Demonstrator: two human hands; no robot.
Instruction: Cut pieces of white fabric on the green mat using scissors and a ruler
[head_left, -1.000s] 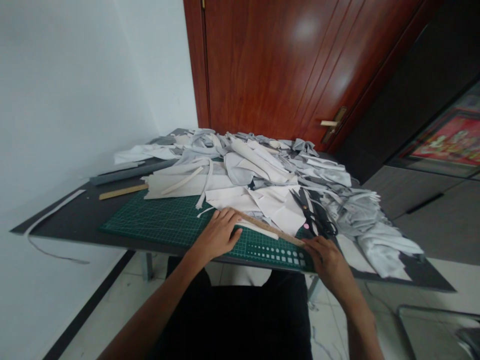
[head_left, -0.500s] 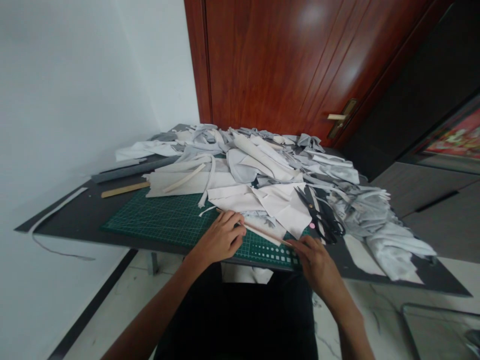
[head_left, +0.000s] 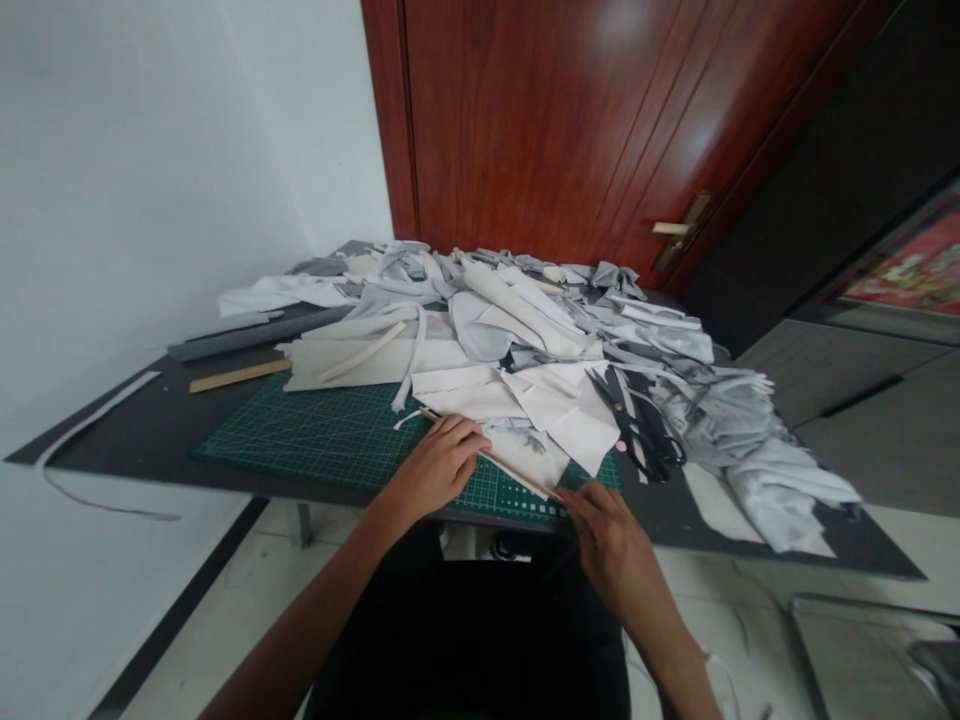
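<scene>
A thin pale strip (head_left: 514,475), its material too small to make out, runs slantwise over the front of the green cutting mat (head_left: 315,430). My left hand (head_left: 442,460) grips it near its far left end, fingers bent over it. At the other end, the fingertips of my right hand (head_left: 607,535) pinch the strip close to the table's front edge. Just beyond the strip lie cut pieces of white fabric (head_left: 577,410), overlapping one another. Black-handled scissors (head_left: 637,435) rest to the right of these pieces, apart from both hands.
Heaped grey and white fabric scraps (head_left: 517,310) cover the back of the dark table (head_left: 127,440), with another pile (head_left: 757,450) at the right. A wooden ruler-like strip (head_left: 240,377) and a long white band (head_left: 90,420) lie at the left. A brown door (head_left: 525,120) stands behind.
My right hand has shifted slightly left and toward me with its end of the strip. My left hand stays on the strip, a little further left. The whole view has moved slightly.
</scene>
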